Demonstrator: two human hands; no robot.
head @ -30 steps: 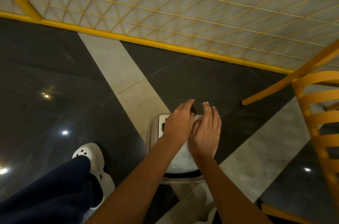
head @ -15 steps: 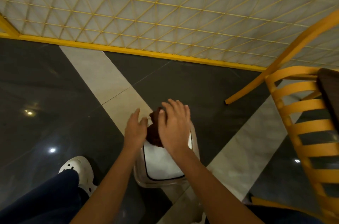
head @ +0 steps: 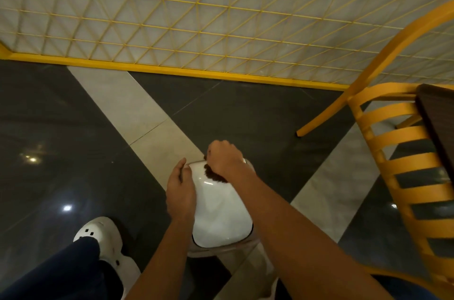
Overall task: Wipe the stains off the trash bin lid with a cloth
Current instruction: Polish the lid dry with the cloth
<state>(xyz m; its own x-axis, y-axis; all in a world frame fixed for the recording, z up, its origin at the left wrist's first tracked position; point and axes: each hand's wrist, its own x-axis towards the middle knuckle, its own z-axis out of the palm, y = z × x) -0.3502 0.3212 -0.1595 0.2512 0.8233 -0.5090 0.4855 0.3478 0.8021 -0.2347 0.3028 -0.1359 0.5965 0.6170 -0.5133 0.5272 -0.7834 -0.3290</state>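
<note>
While the right hand (head: 224, 159) is balled into a fist around a dark brown cloth (head: 214, 175), it presses that cloth onto the far end of the white trash bin lid (head: 221, 213), with a tuft of fabric showing below the knuckles. Left of it, the left hand (head: 181, 192) lies flat along the lid's left edge, fingers together and pointing away from the person, holding nothing; the two hands are near each other but not touching. That glossy, domed lid sits on a beige bin rim (head: 216, 250), and the bin stands on the floor between the person's legs, where a pale tile strip (head: 137, 113) crosses dark polished tiles (head: 49, 127). A white perforated clog (head: 103, 238) and a navy trouser leg (head: 61, 272) show at lower left. At right stands a yellow slatted chair (head: 403, 176), and a yellow lattice panel (head: 196, 17) runs along the far side.
</note>
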